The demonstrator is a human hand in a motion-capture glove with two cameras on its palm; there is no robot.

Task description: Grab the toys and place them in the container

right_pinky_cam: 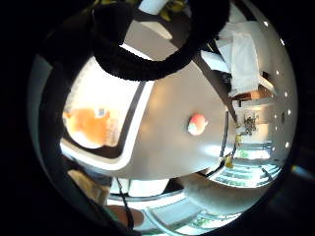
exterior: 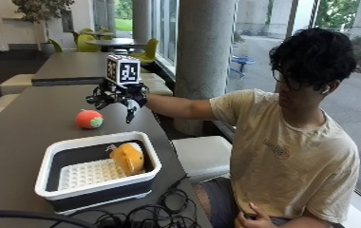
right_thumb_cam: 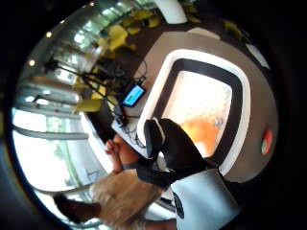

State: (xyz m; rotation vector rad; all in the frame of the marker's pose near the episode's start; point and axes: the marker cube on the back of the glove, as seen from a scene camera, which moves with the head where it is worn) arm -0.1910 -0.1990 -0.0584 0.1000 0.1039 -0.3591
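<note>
My gloved right hand (exterior: 118, 99) hovers above the grey table (exterior: 29, 123), fingers spread and hanging down, holding nothing. A red ball toy with a green patch (exterior: 89, 119) lies on the table just left of and below the hand; it also shows as the red toy (right_pinky_cam: 197, 124) and at the edge as the red toy (right_thumb_cam: 266, 142). The white-rimmed black container (exterior: 95, 167) stands nearer the front, with an orange toy (exterior: 127, 158) lying inside it on the white grid floor. The same orange toy (right_pinky_cam: 88, 125) and container rim (right_thumb_cam: 152, 106) appear in the palm views.
Black cables (exterior: 142, 216) lie coiled on the table's front edge beside the container. The table's right edge runs close to the person's seat (exterior: 203, 154). A concrete pillar (exterior: 204, 47) stands behind the arm.
</note>
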